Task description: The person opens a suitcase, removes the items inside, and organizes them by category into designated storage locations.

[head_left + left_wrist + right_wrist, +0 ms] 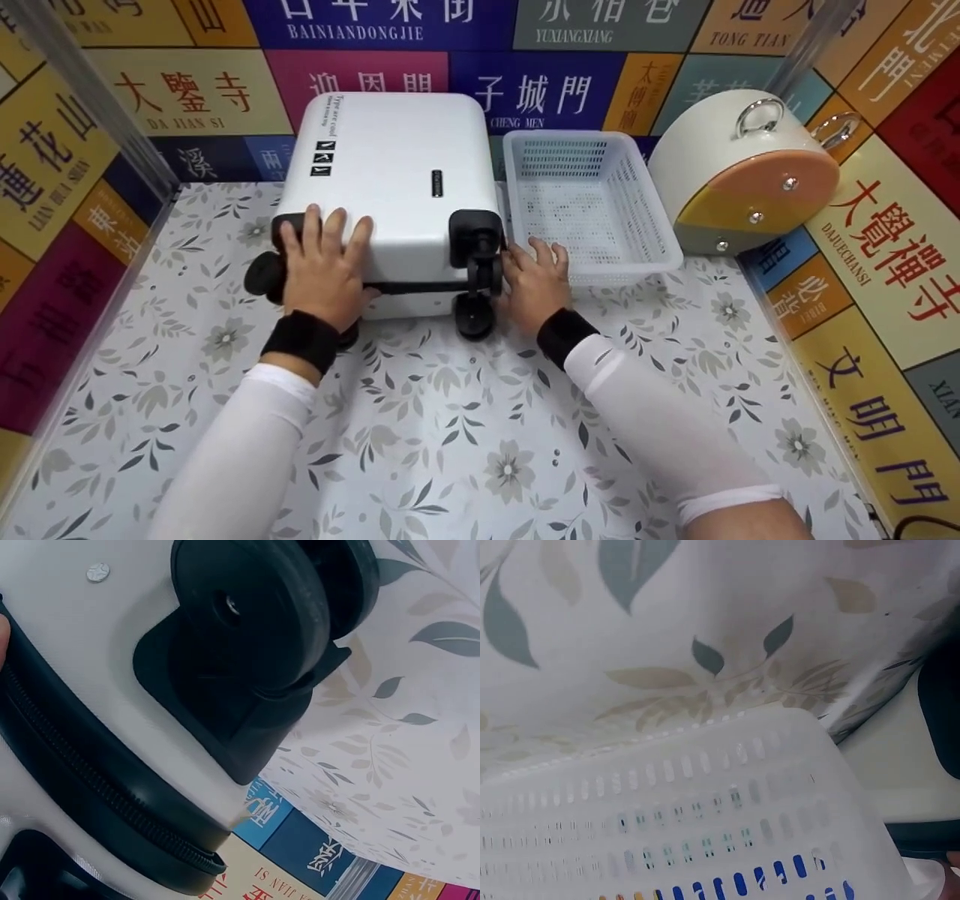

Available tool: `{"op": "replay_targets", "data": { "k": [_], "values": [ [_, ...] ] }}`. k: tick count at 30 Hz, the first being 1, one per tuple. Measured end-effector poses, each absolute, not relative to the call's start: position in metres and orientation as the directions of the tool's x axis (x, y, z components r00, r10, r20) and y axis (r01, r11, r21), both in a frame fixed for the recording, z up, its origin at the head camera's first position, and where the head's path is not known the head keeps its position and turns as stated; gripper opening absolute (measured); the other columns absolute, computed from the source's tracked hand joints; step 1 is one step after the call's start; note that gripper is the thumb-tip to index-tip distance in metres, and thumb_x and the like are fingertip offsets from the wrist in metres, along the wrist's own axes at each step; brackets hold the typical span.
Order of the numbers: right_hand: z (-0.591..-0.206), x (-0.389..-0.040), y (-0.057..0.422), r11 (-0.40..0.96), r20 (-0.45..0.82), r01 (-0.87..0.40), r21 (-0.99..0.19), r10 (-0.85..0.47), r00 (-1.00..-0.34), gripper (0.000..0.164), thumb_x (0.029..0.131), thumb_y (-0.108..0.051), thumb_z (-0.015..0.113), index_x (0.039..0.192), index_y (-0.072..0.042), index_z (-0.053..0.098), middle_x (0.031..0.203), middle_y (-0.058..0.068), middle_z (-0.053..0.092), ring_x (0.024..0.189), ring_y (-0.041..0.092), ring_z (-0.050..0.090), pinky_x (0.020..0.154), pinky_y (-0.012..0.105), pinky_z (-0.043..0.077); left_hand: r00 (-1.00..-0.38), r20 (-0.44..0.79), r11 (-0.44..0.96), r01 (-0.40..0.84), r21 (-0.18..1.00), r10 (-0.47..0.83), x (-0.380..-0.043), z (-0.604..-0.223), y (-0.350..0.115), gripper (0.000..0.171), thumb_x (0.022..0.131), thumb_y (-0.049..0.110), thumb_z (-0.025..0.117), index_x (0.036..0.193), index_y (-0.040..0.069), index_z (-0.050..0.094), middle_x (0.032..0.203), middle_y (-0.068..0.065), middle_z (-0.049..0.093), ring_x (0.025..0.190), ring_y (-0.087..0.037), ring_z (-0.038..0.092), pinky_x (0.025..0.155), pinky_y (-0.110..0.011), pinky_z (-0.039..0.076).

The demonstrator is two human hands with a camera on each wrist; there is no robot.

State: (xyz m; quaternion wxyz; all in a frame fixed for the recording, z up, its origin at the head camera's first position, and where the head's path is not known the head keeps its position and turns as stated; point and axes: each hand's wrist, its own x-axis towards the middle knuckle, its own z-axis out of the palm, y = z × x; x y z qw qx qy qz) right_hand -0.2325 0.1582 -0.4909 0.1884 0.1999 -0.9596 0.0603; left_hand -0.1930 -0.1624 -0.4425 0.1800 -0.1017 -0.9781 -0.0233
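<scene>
A white hard-shell suitcase (401, 165) with black corner pieces lies flat, its wheels facing me. My left hand (324, 262) rests on its near left corner, fingers spread over the top shell and thumb down by the seam. The left wrist view shows a black wheel (247, 607) and the dark zipper (105, 765) with a fingertip beside it. My right hand (536, 285) is at the suitcase's near right side, beside another wheel (480, 274), between suitcase and basket. Its inner fingers are partly hidden by the wheel; I cannot tell whether they pinch anything.
A white slotted plastic basket (664, 236) stands right of the suitcase, close by my right hand. Further right is a cream rounded case (705, 150) with a coloured front and metal rings. A flowered cloth (450, 450) covers the table; printed panels (555, 82) wall it in.
</scene>
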Motion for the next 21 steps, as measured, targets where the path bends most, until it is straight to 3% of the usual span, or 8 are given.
{"op": "replay_targets", "data": {
  "k": [6,13,18,21],
  "values": [
    [-0.491,-0.231,0.166,0.903,0.388,-0.43,0.007,-0.399,-0.831,0.058,0.09,-0.039,0.079,0.14,-0.011,0.068,0.145,0.006,0.067,0.143,0.037,0.048,0.119,0.06,0.027,-0.915,0.364,0.98,0.197,0.021,0.176,-0.193,-0.443,-0.16,0.111,0.076,0.052,0.091,0.163,0.02,0.031,0.164,-0.023,0.031,0.157,-0.054,0.018,0.126,-0.075,0.009],
    [-0.493,-0.229,0.167,0.905,0.384,-0.425,0.011,-0.396,-0.834,0.059,0.092,-0.039,0.077,0.141,-0.01,0.067,0.145,0.006,0.066,0.143,0.036,0.048,0.118,0.06,0.028,-0.888,0.432,0.98,0.196,0.039,0.16,-0.195,-0.454,-0.152,0.117,0.072,0.068,0.087,0.162,0.019,0.028,0.163,-0.023,0.026,0.157,-0.052,0.017,0.125,-0.077,0.01],
    [-0.492,-0.227,0.165,0.911,0.343,-0.411,0.014,-0.391,-0.854,0.062,0.094,-0.043,0.075,0.146,-0.011,0.063,0.15,0.006,0.063,0.146,0.037,0.044,0.118,0.059,0.028,-0.835,0.52,0.969,0.24,0.051,0.179,-0.195,-0.467,-0.147,0.115,0.075,0.068,0.084,0.16,0.017,0.027,0.162,-0.022,0.023,0.156,-0.052,0.017,0.124,-0.077,0.01],
    [-0.492,-0.226,0.165,0.914,0.33,-0.405,0.001,-0.383,-0.863,0.063,0.094,-0.042,0.076,0.147,-0.012,0.062,0.153,0.006,0.06,0.148,0.037,0.042,0.119,0.06,0.027,-0.764,0.606,0.96,0.281,0.005,0.221,-0.195,-0.477,-0.147,0.109,0.077,0.064,0.084,0.158,0.017,0.027,0.16,-0.022,0.024,0.153,-0.049,0.022,0.123,-0.077,0.015]
  ]
}}
